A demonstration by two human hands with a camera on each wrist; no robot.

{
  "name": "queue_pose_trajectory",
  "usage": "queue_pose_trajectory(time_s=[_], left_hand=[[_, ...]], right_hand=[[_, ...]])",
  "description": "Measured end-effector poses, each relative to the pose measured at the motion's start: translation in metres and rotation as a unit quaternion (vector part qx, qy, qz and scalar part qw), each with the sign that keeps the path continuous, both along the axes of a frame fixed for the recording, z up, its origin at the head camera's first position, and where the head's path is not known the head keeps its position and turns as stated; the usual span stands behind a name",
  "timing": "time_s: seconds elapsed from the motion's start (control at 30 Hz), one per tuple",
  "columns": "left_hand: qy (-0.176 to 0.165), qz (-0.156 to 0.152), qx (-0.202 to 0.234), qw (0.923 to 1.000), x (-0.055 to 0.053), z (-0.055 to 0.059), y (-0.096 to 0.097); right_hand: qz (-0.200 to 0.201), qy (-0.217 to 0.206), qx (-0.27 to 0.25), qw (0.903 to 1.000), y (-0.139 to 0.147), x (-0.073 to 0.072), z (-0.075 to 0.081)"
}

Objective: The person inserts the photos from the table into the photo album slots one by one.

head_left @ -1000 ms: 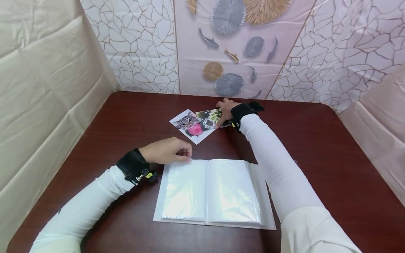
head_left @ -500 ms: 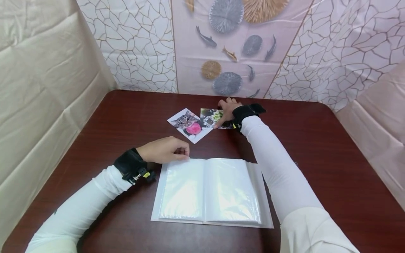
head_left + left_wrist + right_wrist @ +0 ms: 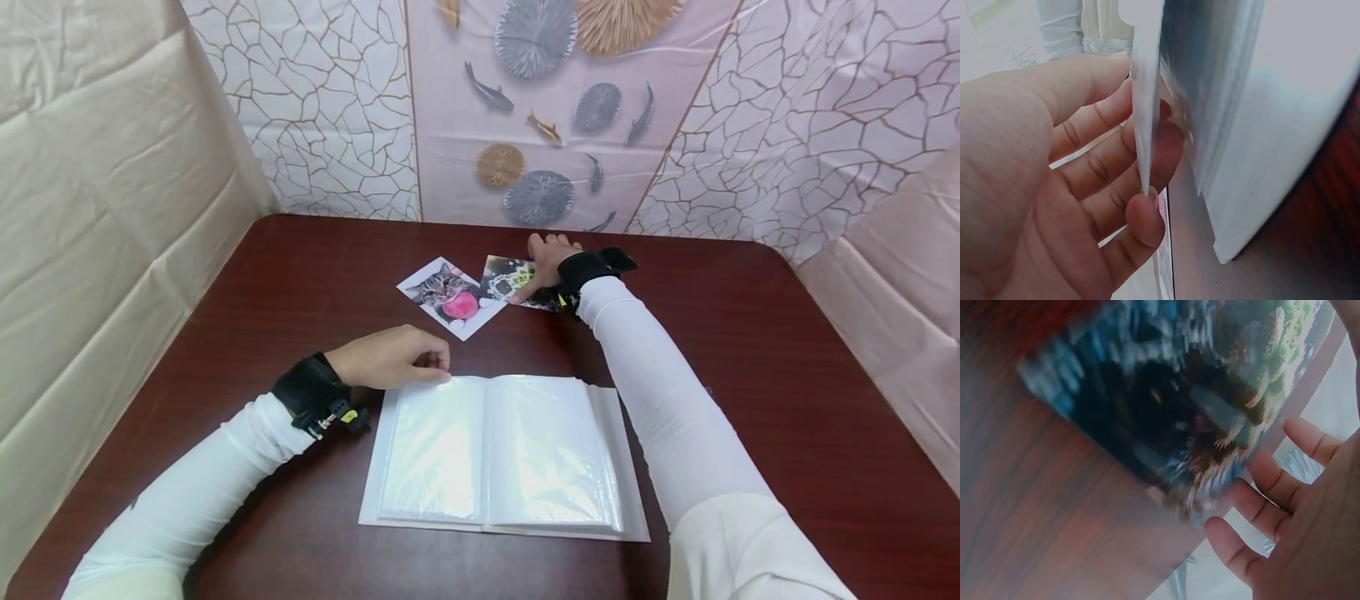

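A photo album (image 3: 551,458) with clear sleeves lies spread out on the table. At its upper left, my left hand (image 3: 393,357) pinches the top of a page. The left wrist view shows this page (image 3: 1146,106) between thumb and fingers, apart from the pages below. My right hand (image 3: 551,258) reaches over a photo of green succulents (image 3: 501,279), thumb at its near edge. Fingertips (image 3: 1260,469) lie along the photo's opposite edge in the right wrist view. A cat photo (image 3: 435,287) with a pink shape lies left of it, their edges meeting or slightly overlapping.
The dark red-brown table (image 3: 330,275) has rounded far corners. Behind it hangs a patterned cloth (image 3: 337,108), and beige cloth (image 3: 112,167) encloses the left side; pale cloth also hangs on the right.
My right hand has shifted slightly right, and the succulent photo has turned clockwise and slid right with it, uncovering more of the cat photo's side. My left hand stays at the album's page.
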State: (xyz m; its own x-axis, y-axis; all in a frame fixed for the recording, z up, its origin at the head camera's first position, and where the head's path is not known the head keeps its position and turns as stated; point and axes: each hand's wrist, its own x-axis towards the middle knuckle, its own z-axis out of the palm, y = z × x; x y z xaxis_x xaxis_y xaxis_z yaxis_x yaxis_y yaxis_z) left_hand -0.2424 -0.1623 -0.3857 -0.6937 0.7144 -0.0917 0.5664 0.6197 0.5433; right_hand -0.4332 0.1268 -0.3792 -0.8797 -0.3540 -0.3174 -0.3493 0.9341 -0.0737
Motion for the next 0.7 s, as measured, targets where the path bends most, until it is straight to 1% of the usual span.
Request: queue_pose_trajectory(time_s=[0.13, 0.2, 0.27, 0.3, 0.33, 0.4, 0.43, 0.5, 0.57, 0.7], left_hand=[[0.003, -0.002, 0.003, 1.0, 0.0, 0.001, 0.001], [0.003, -0.004, 0.005, 1.0, 0.0, 0.001, 0.001], [0.004, -0.007, 0.009, 0.9999, 0.0, 0.001, 0.0], [0.004, -0.007, 0.01, 0.9999, 0.0, 0.001, 0.0], [0.003, -0.007, 0.01, 0.9999, 0.0, 0.0, 0.0], [0.002, -0.006, 0.01, 0.9999, 0.0, 0.0, -0.001], [0.002, -0.005, 0.01, 0.9999, 0.0, 0.0, -0.001], [-0.001, -0.004, 0.008, 1.0, 0.0, -0.001, 0.0], [-0.002, -0.004, 0.008, 1.0, 0.0, -0.001, 0.0], [-0.002, -0.005, 0.009, 0.9999, 0.0, -0.001, -0.001]], right_hand=[[-0.006, -0.008, -0.007, 0.9999, 0.006, -0.005, -0.004], [-0.002, -0.019, -0.023, 0.9995, 0.009, -0.007, -0.004], [0.004, -0.035, -0.064, 0.9974, 0.012, -0.009, -0.004], [0.007, -0.043, -0.093, 0.9947, 0.014, -0.01, -0.003], [0.01, -0.052, -0.124, 0.9908, 0.016, -0.01, -0.002], [0.02, -0.056, -0.177, 0.9824, 0.019, -0.01, 0.001], [0.021, -0.057, -0.2, 0.978, 0.021, -0.008, 0.004], [0.027, -0.049, -0.227, 0.9723, 0.022, -0.002, 0.011], [0.039, -0.037, -0.239, 0.9696, 0.022, 0.006, 0.021], [0.059, -0.034, -0.271, 0.9601, 0.023, 0.019, 0.038]])
